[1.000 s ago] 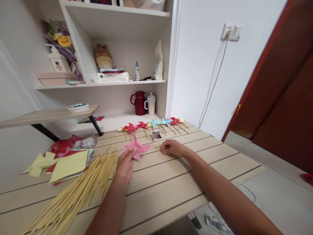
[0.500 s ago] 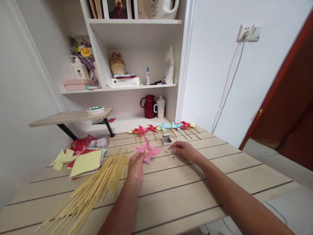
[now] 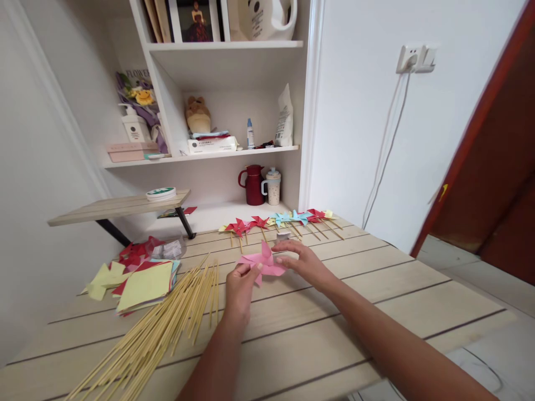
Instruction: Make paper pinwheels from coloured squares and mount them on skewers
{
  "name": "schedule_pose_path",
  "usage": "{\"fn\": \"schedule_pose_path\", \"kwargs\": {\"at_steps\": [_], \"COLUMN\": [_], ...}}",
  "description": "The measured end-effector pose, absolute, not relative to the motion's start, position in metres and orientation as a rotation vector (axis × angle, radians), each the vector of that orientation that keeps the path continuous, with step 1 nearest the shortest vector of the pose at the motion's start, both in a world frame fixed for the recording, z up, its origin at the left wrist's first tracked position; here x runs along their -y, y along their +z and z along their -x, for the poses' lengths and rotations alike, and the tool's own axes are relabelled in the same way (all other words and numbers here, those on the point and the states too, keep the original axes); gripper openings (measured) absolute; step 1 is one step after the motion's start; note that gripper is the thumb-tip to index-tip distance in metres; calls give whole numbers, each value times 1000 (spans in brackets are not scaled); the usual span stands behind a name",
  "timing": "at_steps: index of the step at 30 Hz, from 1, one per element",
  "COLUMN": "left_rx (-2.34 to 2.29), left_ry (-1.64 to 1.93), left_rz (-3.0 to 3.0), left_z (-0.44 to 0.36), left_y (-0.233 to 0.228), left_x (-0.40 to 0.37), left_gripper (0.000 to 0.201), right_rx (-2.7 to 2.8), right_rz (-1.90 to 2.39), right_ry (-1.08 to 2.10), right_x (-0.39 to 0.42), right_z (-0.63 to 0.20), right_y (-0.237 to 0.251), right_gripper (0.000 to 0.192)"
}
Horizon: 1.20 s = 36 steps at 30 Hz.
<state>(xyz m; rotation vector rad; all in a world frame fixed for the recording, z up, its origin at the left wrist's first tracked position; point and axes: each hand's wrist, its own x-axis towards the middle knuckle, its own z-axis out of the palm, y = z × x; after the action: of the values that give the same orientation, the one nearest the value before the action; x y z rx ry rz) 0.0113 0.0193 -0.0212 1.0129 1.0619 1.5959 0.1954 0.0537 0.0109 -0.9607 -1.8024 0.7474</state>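
Stack of yellow and red paper squares (image 3: 144,284) far left of pink folded-paper pinwheel (image 3: 262,262), bundle of thin bamboo sticks (image 3: 167,323) between them. Left hand (image 3: 242,284) pinches pinwheel's lower left edge, just above pale wooden plank table (image 3: 376,301). Right hand (image 3: 303,260) meets it from right, fingertips on pinwheel centre. Row of finished red, blue, yellow paper pinwheels on sticks (image 3: 280,220) right behind pinwheel.

Head-worn view, looking forward and down, close over table (image 3: 376,289)

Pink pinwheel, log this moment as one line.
left hand: holds pink pinwheel | right hand: fingertips at its centre | bamboo sticks: loose on table
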Motion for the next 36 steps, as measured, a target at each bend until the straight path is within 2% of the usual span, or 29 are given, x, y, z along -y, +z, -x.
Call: {"fn": "schedule_pose_path", "kwargs": {"at_steps": [23,30,36], "left_rx": [-1089,-1113,-1126], "left_ry": [1544,1555,1558], "left_rz": [-1103,-1127,-1134], "left_z": [-18,-18,-19], "left_y": [-23,-25,-27], "left_x": [-15,-16,-18], "left_gripper": [22,23,23], "right_rx": [1817,1783,1794], "right_rz": [956,986,960], "right_ry": [827,805,726], "right_x": [-47,-48,-48], "right_z": [-183,-181,-180], "right_y": [12,9,7], "right_gripper": [18,24,12]}}
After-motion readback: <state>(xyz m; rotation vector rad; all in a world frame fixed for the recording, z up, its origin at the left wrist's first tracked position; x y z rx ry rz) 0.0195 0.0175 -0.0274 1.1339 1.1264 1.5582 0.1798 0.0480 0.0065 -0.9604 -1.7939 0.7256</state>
